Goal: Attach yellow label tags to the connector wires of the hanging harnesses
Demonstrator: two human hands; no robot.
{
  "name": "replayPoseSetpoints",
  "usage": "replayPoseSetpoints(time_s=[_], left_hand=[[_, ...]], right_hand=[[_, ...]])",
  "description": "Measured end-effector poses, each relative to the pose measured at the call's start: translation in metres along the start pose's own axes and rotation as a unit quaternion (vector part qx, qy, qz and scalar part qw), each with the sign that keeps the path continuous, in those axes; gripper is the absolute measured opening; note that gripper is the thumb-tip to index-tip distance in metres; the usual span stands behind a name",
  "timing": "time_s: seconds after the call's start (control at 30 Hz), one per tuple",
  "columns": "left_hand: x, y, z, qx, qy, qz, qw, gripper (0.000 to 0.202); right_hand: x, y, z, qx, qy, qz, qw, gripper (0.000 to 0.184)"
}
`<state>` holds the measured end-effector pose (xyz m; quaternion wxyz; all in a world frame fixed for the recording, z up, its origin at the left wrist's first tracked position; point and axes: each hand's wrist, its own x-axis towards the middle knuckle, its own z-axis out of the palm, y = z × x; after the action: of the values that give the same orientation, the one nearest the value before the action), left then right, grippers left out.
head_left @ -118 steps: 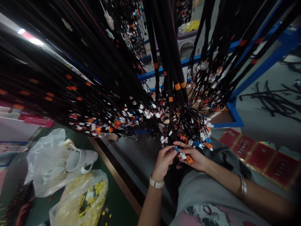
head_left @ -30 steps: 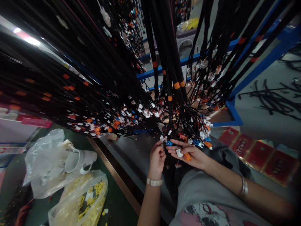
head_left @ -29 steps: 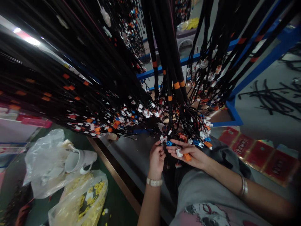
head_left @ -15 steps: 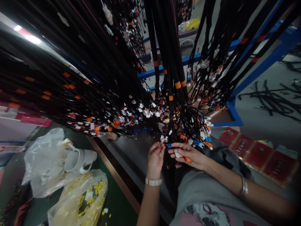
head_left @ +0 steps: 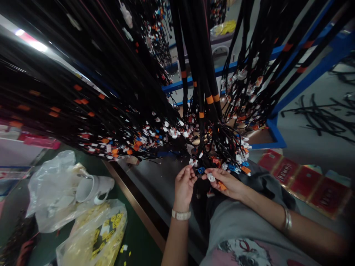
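The hanging cable harnesses (head_left: 205,74) fill the upper field as a dense black curtain, their ends carrying many small coloured connectors above the dark counter (head_left: 155,184). A clear plastic bag (head_left: 50,184) with a white mug (head_left: 93,188) lies to the left, well apart from the work. The left hand (head_left: 184,184) has its grip curled just beside the blue connector (head_left: 201,170); whether it pinches a lead cannot be told. The right hand (head_left: 227,183) pinches the white connector (head_left: 210,177) at the fingertips, with the orange connector (head_left: 221,186) lying in the palm. Risk: neighbouring leads hang tangled close around both hands, so a pull on one connector may drag or snag others, and the loose orange connector may slip out.
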<state>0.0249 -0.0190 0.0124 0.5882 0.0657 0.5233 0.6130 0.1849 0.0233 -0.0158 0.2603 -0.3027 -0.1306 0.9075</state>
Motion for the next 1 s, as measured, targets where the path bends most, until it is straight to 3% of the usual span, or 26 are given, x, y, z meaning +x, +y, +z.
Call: replayPoseSetpoints(time_s=[0.37,0.73,1.0], left_hand=[[-0.004,0.000,0.004,0.038,-0.037,0.010,0.999,0.030],[-0.005,-0.001,0.004,0.040,-0.039,-0.023,0.998,0.022],[-0.007,-0.003,0.008,0.053,-0.056,-0.011,0.997,0.023]], right_hand=[[-0.001,-0.004,-0.002,0.040,-0.012,0.013,0.999,0.030],[0.008,0.003,-0.007,0.044,0.065,0.004,0.997,0.023],[0.006,0.007,-0.005,0.005,0.036,-0.011,0.999,0.030]])
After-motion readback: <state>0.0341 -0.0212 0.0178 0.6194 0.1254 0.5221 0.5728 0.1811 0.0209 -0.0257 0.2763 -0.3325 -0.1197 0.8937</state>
